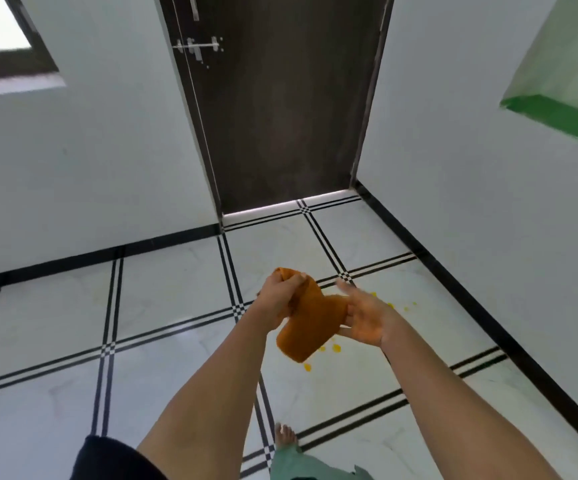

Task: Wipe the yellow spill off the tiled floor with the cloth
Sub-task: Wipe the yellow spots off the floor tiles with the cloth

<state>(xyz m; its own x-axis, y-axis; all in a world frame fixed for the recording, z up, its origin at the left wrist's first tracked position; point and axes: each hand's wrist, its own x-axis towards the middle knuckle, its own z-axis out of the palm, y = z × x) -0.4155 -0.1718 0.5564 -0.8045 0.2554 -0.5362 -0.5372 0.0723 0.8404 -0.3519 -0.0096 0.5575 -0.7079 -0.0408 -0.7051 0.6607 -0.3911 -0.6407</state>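
Note:
An orange cloth (pixel 310 322) hangs in the air between my two hands, folded into a thick strip. My left hand (pixel 280 294) is closed around its upper end. My right hand (pixel 363 317) has its palm turned up and fingers spread, touching the cloth's right side. On the white tiled floor (pixel 176 282) below lie small yellow spill drops (pixel 336 348), with more drops (pixel 406 308) further right near the wall. The cloth and my right hand hide part of the spill.
A dark brown shut door (pixel 280 116) stands straight ahead with a metal latch (pixel 197 46). White walls with a black skirting close in on the left and right. My bare foot (pixel 284 436) stands on the floor below. A green niche (pixel 564 84) is at upper right.

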